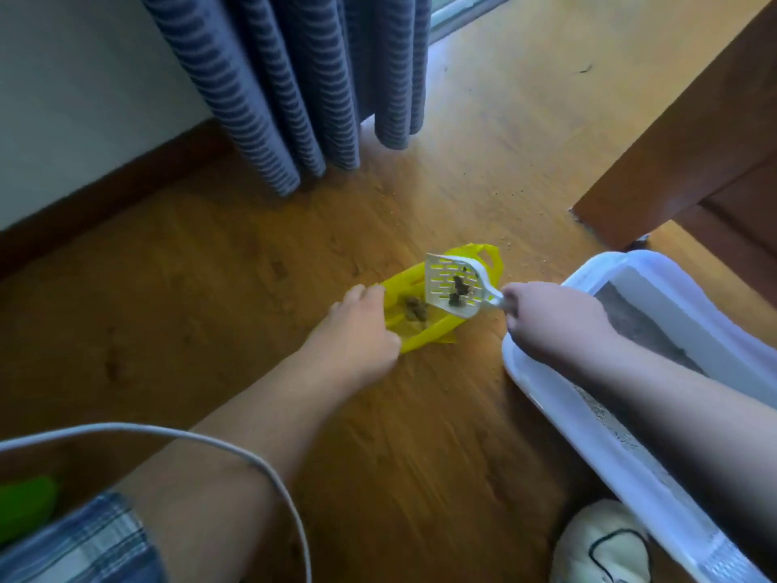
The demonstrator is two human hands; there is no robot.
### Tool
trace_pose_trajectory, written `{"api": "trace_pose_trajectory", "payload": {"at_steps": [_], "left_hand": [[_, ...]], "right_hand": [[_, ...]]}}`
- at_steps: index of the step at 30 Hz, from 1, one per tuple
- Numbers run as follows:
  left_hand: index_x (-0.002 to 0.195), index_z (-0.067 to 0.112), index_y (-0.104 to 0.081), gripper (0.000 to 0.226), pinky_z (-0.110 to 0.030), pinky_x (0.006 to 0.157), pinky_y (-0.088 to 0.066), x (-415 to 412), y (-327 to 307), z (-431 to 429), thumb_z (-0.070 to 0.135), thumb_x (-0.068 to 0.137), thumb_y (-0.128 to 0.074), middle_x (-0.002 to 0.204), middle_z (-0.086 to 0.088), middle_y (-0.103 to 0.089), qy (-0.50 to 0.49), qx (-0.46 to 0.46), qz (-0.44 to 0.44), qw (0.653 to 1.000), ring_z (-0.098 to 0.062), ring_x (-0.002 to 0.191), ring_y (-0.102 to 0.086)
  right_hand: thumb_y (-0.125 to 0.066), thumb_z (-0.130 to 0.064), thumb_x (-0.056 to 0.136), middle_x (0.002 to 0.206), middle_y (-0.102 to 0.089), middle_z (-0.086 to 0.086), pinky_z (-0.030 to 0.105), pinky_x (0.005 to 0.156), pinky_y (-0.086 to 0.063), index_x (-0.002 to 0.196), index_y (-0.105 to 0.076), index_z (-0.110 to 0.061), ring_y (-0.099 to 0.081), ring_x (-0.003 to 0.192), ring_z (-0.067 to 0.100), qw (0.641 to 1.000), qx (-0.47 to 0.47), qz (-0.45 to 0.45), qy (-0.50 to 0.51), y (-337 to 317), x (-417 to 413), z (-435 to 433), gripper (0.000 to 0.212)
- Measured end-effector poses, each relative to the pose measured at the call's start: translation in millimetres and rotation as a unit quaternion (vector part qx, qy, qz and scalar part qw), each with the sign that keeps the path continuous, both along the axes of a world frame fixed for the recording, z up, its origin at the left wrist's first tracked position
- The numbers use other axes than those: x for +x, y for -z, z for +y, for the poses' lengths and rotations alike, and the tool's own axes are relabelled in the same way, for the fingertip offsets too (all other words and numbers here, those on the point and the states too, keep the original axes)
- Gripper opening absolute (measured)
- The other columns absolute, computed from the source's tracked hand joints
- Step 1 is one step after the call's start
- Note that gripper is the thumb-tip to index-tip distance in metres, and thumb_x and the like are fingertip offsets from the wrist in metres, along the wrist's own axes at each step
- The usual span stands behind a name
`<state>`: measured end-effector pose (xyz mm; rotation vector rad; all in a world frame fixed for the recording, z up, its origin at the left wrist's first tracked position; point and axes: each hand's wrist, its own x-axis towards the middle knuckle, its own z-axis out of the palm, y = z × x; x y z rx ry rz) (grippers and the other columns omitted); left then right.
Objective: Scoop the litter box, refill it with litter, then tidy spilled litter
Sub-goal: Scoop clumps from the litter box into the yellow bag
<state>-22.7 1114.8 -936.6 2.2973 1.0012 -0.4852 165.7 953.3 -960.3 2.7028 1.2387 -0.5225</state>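
A yellow plastic bag (437, 326) lies open on the wooden floor at the centre, with a brown clump (416, 309) inside. My left hand (357, 330) holds the bag's near-left edge. My right hand (551, 317) grips the handle of a white slotted scoop (450, 284), tilted over the bag with dark clumps (458, 290) stuck on its blade. The white litter box (588, 422) stands at the right, grey litter (630, 317) showing inside; my right forearm crosses over it.
Small litter grains (506, 246) are scattered on the floor beyond the bag. A striped grey curtain (294, 86) hangs behind, a wooden furniture leg (656, 170) stands at the right. A white cable (235, 448) loops at lower left; a cream slipper (601, 544) lies by the box.
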Motion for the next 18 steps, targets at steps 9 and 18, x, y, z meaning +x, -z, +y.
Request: {"api": "trace_pose_trajectory", "payload": {"at_steps": [9,18], "left_hand": [[0.140,0.019,-0.039,0.054,-0.045,0.110,-0.038,-14.1,-0.8,10.1,0.023,0.087,-0.049,0.146,-0.005,-0.040,-0.013,-0.005,0.000,1.000,-0.029,0.132,-0.042],[0.149,0.021,-0.035,0.061,-0.037,0.111,-0.037,28.3,8.9,-26.9,0.025,0.091,-0.053,0.147,-0.007,-0.047,0.057,-0.044,-0.029,0.997,-0.028,0.134,-0.044]], "right_hand": [[-0.053,-0.011,0.083,0.081,-0.056,-0.003,0.035,0.065,-0.024,0.103,-0.065,-0.034,-0.061,0.077,0.025,0.976,-0.018,-0.157,-0.152,11.0,-13.3,28.4,0.032],[-0.044,-0.030,0.098,0.085,-0.063,0.003,0.040,0.069,-0.049,0.103,-0.054,-0.025,-0.060,0.082,0.034,0.986,0.119,0.041,0.105,-14.2,31.1,-22.9,0.012]]}}
